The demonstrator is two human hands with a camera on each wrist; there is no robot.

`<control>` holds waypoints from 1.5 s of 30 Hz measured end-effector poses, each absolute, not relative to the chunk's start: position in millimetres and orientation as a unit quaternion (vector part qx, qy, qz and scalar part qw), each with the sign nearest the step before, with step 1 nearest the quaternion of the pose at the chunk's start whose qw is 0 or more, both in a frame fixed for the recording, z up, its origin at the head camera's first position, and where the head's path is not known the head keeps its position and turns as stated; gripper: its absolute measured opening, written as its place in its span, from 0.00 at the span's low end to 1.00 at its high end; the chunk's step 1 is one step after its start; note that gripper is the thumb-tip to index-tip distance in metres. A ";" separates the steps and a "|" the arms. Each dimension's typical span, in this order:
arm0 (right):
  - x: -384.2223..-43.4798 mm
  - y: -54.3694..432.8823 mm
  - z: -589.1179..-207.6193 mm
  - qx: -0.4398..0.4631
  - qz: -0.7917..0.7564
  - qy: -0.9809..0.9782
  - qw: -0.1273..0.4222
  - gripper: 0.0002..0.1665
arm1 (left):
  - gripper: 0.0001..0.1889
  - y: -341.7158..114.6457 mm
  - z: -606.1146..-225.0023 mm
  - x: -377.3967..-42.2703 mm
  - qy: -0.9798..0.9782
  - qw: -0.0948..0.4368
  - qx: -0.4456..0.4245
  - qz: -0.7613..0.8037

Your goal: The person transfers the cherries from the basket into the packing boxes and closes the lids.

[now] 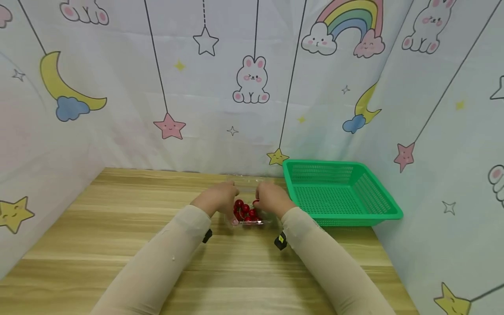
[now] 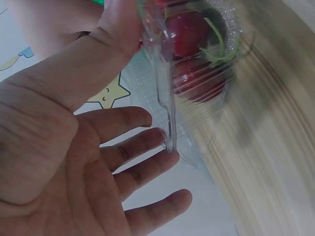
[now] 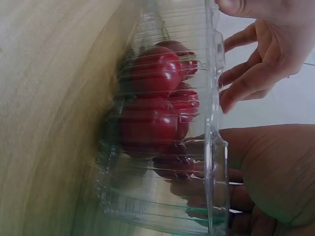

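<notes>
A clear plastic box [image 1: 252,223] of red cherries [image 1: 246,208] stands on the table, its clear lid [image 1: 248,181] raised at the back. My left hand [image 1: 219,197] is at the box's left side. In the left wrist view its fingers [image 2: 142,179] are spread and fairly straight, with some tips at the box's rim. From the right, my right hand [image 1: 274,199] reaches over the box, right beside the cherries. The right wrist view shows its fingers [image 3: 184,189] through the clear wall, near a dark cherry [image 3: 173,162]. Whether they pinch a cherry is hidden.
A green plastic basket [image 1: 342,216] stands to the right of the box, close to my right hand. The wooden table [image 1: 98,227] stretches left and toward me. A white printed cloth [image 1: 220,148] hangs behind and along both sides.
</notes>
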State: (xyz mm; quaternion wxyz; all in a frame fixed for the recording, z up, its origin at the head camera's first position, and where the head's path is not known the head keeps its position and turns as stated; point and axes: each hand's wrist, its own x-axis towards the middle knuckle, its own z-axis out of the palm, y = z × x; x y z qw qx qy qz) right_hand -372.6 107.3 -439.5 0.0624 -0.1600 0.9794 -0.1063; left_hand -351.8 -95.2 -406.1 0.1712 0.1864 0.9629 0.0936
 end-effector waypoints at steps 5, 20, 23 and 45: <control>-370.8 106.4 -442.4 -0.149 -0.136 0.978 0.047 0.12 | 0.56 -98.3 -405.6 -351.1 0.962 0.176 0.186 0.097; -369.6 102.6 -472.4 -0.019 -0.364 0.931 -0.036 0.35 | 0.53 -128.3 -415.3 -365.7 0.950 0.179 0.165 0.195; -372.9 106.5 -478.9 0.008 -0.421 0.907 -0.023 0.38 | 0.45 -135.5 -418.9 -371.2 0.951 0.159 0.150 0.219; -379.6 119.9 -498.1 0.084 -0.512 0.855 -0.020 0.27 | 0.28 -156.4 -445.7 -388.7 0.917 0.202 0.092 0.332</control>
